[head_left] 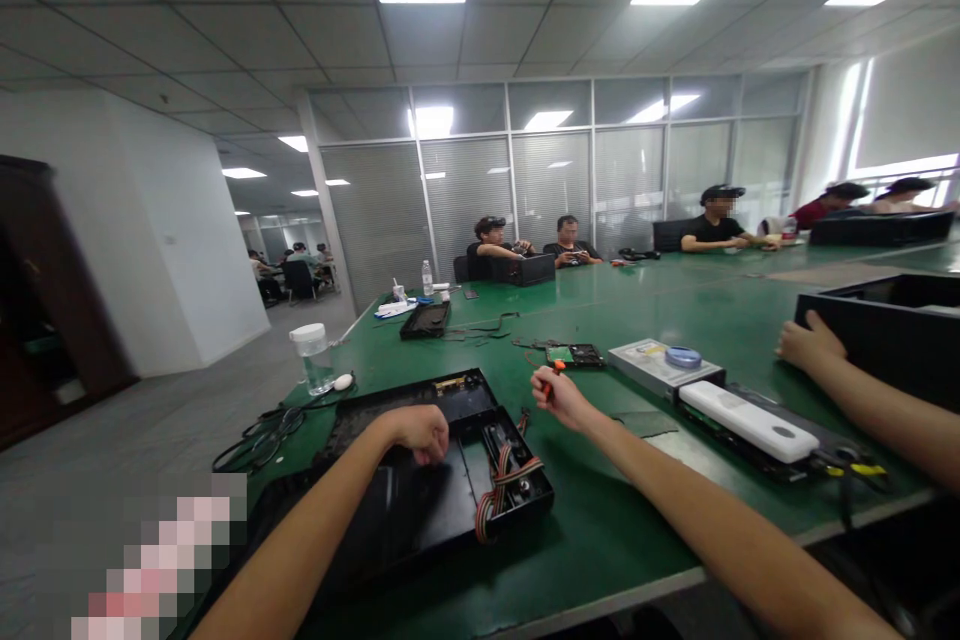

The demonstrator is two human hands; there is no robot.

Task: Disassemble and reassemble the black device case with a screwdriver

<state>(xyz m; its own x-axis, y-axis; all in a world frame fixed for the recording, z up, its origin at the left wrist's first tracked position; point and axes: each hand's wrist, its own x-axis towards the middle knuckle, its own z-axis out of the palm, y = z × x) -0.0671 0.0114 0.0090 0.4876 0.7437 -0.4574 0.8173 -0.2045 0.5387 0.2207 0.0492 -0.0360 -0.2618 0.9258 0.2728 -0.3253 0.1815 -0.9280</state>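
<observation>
My left hand [421, 432] is curled closed and rests on the open black device case [420, 505] lying on the green table [645, 305]. Its fingers press down into the case and I cannot see anything in them. My right hand [559, 398] is closed round a small tool with an orange handle [553, 383], held just above the right end of the case. A striped ribbon cable [504, 480] runs out of the case near its right edge. A small green circuit board [571, 355] lies just beyond my right hand.
A co-worker's hand [806, 343] rests by a black box [892, 330] at the right. A grey drive [664, 367], a white bar-shaped unit [750, 420], a water bottle [313, 358] and cables [262, 435] lie around. Several people sit at the table's far end.
</observation>
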